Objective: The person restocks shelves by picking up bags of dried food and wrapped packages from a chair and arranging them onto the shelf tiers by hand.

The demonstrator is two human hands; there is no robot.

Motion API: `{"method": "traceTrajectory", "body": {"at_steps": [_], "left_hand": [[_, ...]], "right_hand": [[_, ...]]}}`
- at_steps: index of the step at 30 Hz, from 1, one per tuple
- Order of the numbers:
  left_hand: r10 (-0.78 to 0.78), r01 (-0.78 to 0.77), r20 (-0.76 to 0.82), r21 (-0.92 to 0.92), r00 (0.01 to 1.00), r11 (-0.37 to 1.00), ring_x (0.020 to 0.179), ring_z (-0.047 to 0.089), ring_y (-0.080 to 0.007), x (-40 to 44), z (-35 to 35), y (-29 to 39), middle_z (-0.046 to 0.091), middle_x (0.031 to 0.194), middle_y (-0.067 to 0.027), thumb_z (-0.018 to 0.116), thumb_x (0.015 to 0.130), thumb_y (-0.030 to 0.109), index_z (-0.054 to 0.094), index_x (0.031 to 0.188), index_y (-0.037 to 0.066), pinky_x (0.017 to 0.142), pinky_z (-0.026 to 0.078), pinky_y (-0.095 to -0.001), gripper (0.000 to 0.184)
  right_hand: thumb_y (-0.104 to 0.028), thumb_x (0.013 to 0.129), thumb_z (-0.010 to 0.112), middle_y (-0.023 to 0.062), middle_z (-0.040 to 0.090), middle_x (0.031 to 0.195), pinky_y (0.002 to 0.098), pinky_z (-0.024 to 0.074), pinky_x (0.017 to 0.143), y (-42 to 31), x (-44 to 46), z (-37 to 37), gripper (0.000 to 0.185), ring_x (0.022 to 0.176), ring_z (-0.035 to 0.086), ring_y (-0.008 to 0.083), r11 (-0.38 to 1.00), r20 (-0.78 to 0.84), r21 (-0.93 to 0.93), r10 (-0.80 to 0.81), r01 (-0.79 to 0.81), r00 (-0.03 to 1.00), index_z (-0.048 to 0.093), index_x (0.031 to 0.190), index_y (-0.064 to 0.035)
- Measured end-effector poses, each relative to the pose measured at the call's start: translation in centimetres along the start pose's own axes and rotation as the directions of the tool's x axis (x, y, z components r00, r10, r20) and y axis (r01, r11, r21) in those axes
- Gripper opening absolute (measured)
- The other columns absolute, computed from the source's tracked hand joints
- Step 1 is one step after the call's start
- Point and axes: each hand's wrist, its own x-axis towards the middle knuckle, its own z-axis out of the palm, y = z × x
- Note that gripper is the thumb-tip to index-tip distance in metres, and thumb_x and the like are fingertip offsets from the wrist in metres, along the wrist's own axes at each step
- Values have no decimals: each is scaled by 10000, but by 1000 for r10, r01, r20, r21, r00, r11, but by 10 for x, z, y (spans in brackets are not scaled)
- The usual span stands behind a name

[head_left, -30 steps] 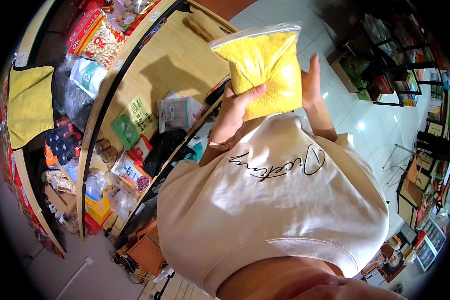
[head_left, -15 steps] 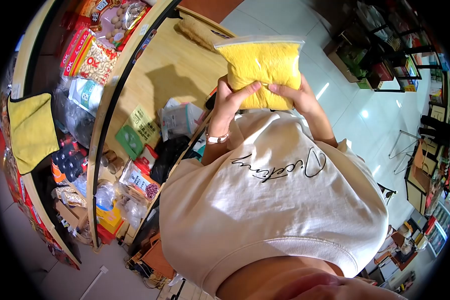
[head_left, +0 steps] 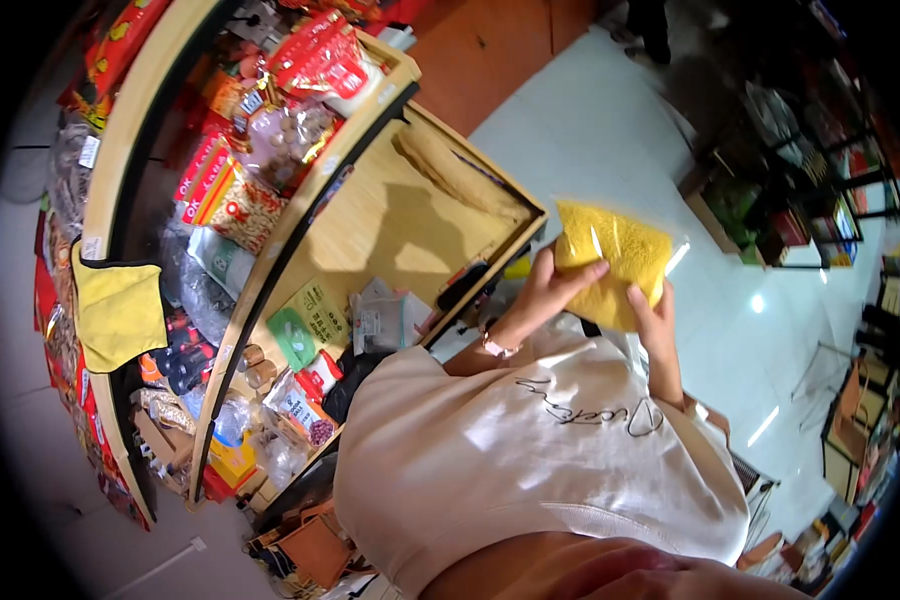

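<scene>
A clear plastic bag full of yellow grains is held up in front of my chest, over the tiled floor. On its left side, my left hand is closed on the bag, with the thumb across its front and a bracelet at the wrist. My right hand grips the lower right corner, its thumb pressed to the front. The other fingers are mostly hidden behind the bag, which is slightly blurred and tilted.
To the left, a wooden shelf holds a green packet, a clear plastic pouch and other packed goods. A yellow cloth hangs over a shelf edge. Dark racks stand at the upper right. Someone's feet show at the top.
Both hands and the yellow bag have moved right and lower in the view, and the bag has tilted. The shelves have also shifted right as the view turned.
</scene>
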Motion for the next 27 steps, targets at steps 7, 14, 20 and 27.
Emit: {"method": "traceTrajectory", "body": {"at_steps": [7, 14, 20, 27], "left_hand": [[28, -35, 56, 122, 998, 992, 825, 553, -89, 66, 29, -2, 606, 927, -49, 662, 806, 164, 536, 1046, -13, 700, 465, -241, 324], [89, -86, -88, 44, 992, 995, 859, 523, -88, 116, 59, 0, 579, 957, -50, 641, 824, 176, 494, 1096, -20, 740, 440, -231, 366], [265, -271, -327, 28, 907, 962, 857, 510, -67, 109, 27, 4, 553, 963, -22, 588, 859, 92, 436, 1181, -15, 741, 426, -218, 372], [669, -312, -603, 596, 436, 740, 1128, 461, -192, 64, -80, 22, 505, 1202, -132, 549, 851, 94, 467, 1198, -16, 937, 374, -310, 373]], "right_hand": [[-149, 852, 603, 67, 586, 1020, 264, 438, 810, -22, 54, -43, 342, 918, 548, 137, 1000, -18, -20, -21, 21, 1000, 490, 1132, 10], [-245, 888, 561, 81, 556, 1081, 279, 411, 856, -22, 130, -89, 412, 979, 521, 147, 994, 9, 97, 39, -40, 999, 451, 1193, 9], [-241, 903, 522, 82, 563, 1070, 268, 426, 833, -51, 192, -39, 383, 946, 546, 148, 990, 387, 61, 97, -130, 917, 457, 1183, 12], [-169, 885, 550, 103, 573, 1058, 289, 446, 823, -60, 228, 111, 336, 944, 551, 160, 984, 508, 132, 34, -117, 861, 479, 1152, 24]]}}
